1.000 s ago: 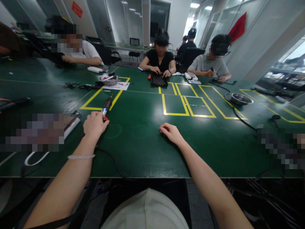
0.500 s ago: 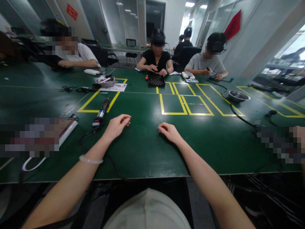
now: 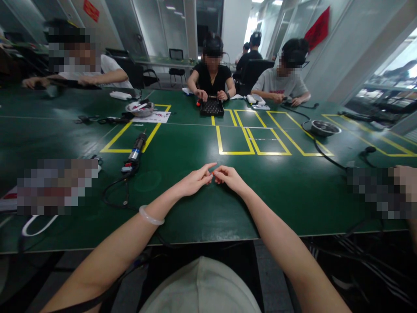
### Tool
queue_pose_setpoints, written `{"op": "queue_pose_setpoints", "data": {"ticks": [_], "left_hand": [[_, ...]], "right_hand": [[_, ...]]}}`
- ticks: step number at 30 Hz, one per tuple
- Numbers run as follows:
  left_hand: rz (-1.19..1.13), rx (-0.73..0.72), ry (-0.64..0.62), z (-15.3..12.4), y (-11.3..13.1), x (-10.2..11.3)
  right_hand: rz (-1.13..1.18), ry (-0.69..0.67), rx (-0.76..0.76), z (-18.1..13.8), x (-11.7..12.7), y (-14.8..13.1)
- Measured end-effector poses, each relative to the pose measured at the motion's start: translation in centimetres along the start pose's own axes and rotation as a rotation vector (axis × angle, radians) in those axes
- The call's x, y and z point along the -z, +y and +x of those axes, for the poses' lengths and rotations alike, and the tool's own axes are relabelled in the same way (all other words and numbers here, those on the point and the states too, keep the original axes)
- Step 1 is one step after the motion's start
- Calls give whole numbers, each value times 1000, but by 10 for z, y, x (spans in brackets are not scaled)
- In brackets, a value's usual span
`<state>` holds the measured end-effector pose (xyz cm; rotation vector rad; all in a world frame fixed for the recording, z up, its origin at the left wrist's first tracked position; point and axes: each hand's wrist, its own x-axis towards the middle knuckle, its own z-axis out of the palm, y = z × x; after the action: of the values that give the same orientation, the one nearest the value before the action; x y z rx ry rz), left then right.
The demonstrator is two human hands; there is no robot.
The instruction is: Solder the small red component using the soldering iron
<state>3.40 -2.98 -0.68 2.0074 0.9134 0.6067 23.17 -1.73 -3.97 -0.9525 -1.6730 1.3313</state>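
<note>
My left hand point(image 3: 195, 180) and my right hand point(image 3: 230, 177) meet over the green table, fingertips close together. At the meeting fingertips shows a tiny orange piece point(image 3: 213, 173), too small to name. My left thumb and fingers close on it, while the left index finger stretches out above. The right thumb and fingers are pinched against the same spot; whatever they hold is mostly hidden. A pale translucent bangle point(image 3: 151, 216) circles my left wrist.
An electric screwdriver point(image 3: 135, 150) with a black cord lies to the left. Across the green table point(image 3: 182, 217), a person works over a black tray point(image 3: 211, 107). Metal bowls stand at the left point(image 3: 140, 109) and right point(image 3: 325, 128). Yellow tape outlines mark the top.
My left hand has moved right, carrying the orange piece to my right hand, which has barely shifted. Across the table, the person at left has stretched out an arm.
</note>
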Motion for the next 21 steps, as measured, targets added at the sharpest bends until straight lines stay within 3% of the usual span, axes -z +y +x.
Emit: {"op": "queue_pose_setpoints", "data": {"ticks": [5,15,21], "left_hand": [[-35,-8,-10,-5,-1,-4],[-310,-4,158,-1,-12,-7],[-332,9,208,0,-17,-7]], "right_hand": [[59,-23,-14,-2,-1,-1],[110,7,-50,-5,-2,-7],[118,23,-39,-6,-3,-10]]}}
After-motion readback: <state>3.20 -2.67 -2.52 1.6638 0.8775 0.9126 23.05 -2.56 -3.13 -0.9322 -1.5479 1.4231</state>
